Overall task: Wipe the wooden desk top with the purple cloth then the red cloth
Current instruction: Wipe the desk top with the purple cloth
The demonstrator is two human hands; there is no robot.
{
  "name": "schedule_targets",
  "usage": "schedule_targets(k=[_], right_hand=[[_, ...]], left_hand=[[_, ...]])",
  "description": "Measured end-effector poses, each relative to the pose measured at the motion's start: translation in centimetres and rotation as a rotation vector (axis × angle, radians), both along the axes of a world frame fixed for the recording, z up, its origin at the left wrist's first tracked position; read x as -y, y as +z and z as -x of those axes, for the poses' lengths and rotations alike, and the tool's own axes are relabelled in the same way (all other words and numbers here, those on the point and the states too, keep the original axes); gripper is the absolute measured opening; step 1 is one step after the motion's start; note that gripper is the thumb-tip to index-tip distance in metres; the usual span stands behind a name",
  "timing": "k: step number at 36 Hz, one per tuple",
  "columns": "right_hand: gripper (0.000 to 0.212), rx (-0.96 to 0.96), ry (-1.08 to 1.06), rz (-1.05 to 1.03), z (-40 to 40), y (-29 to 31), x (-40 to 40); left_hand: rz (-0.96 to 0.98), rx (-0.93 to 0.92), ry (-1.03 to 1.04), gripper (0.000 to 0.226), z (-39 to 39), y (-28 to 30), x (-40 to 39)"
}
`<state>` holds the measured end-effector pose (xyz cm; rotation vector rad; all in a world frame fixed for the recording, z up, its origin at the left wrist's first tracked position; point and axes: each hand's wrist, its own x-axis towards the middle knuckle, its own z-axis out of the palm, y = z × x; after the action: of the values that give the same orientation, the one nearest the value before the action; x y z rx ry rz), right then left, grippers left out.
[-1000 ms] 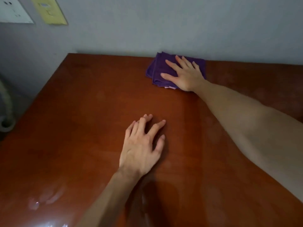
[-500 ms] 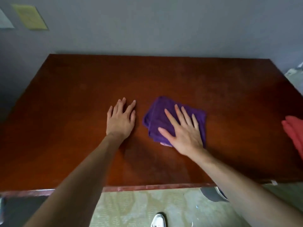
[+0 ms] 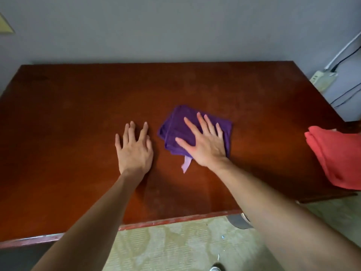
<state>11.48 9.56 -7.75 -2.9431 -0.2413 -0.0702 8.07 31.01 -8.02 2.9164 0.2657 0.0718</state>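
The right hand (image 3: 205, 145) lies flat on the folded purple cloth (image 3: 175, 132), fingers spread, pressing it to the wooden surface (image 3: 78, 114) near its middle; its grip is wide and closes on nothing. The left hand (image 3: 134, 147) rests palm down on the bare wood just beside the cloth, also splayed, apparently as a brace. The red cloth (image 3: 336, 159) sits folded at the right edge, well apart from both hands. My judgement: the purple pass is under way and the red pass has not begun. A pale tag (image 3: 185, 165) hangs from the purple cloth, but no writing on it can be read, and no brand shows anywhere
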Motion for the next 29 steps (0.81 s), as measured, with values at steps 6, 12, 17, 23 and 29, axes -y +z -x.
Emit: schedule_targets(k=[6,12,17,23,29], right_hand=[[0.083,-0.075,0.003,0.002,-13.4,0.1,-0.5],[0.087,-0.096,0.032,0.003,-23.8,0.9,-1.3],[0.088,-0.108,0.066,0.003,-26.1,1.4,-1.1],[0.083,-0.11,0.088,0.009,-23.1,1.4,0.4],[0.078,-0.052,0.107,-0.008,-13.0,0.8,4.3]], left_hand=[[-0.019,-0.022,0.021,0.055,-0.3,-0.7,0.1],[-0.009,0.018,0.031,0.055,-0.6,-0.7,0.1],[0.012,0.042,0.042,0.054,-0.2,-0.6,0.4],[0.013,0.041,0.043,0.051,0.0,-0.6,0.4],[0.017,0.019,0.044,0.052,0.2,0.1,0.6]])
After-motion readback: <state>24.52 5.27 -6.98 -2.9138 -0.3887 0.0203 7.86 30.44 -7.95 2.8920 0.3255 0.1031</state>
